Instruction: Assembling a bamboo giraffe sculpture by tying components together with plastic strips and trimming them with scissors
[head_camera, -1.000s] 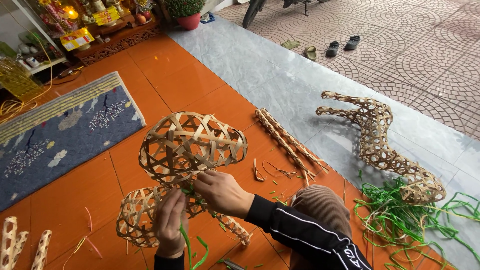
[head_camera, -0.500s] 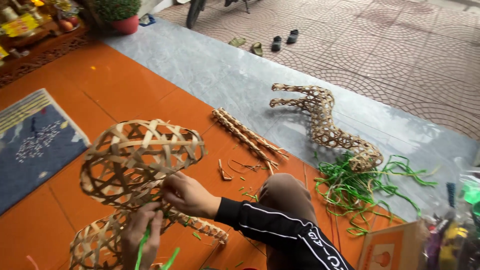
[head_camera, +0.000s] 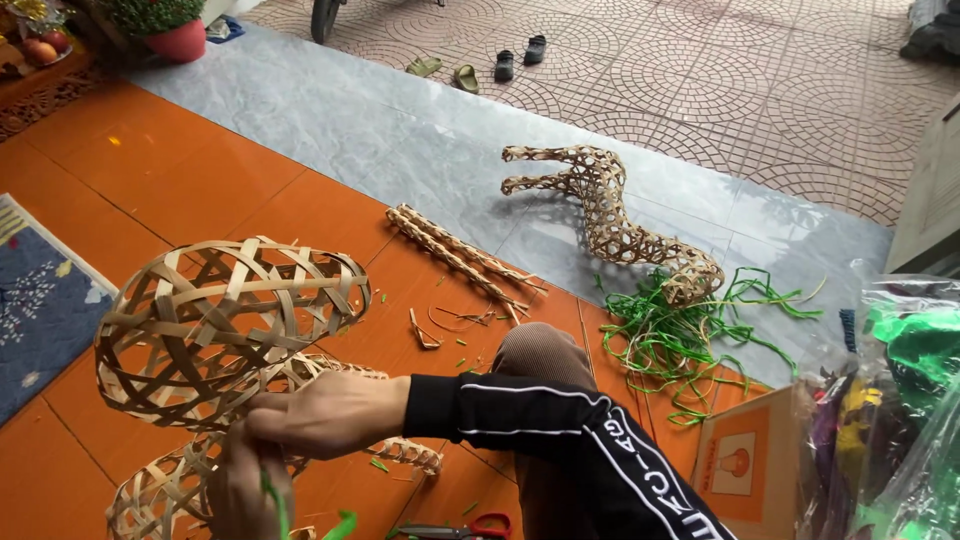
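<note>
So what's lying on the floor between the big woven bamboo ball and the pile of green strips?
In the head view, between the woven bamboo ball and the green strips lie two long woven sticks and some bamboo scraps.

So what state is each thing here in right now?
Woven bamboo frame: open lattice, unfinished, held off the floor.
Right hand: closed in a grip on the frame's lower edge.
Left hand: pinching a green strip.
Woven curved piece: lying on the grey tiles, untouched.
Green strips: loose, tangled pile.
Bamboo sticks: bundled, lying flat.
Scissors: on the floor, closed.
</note>
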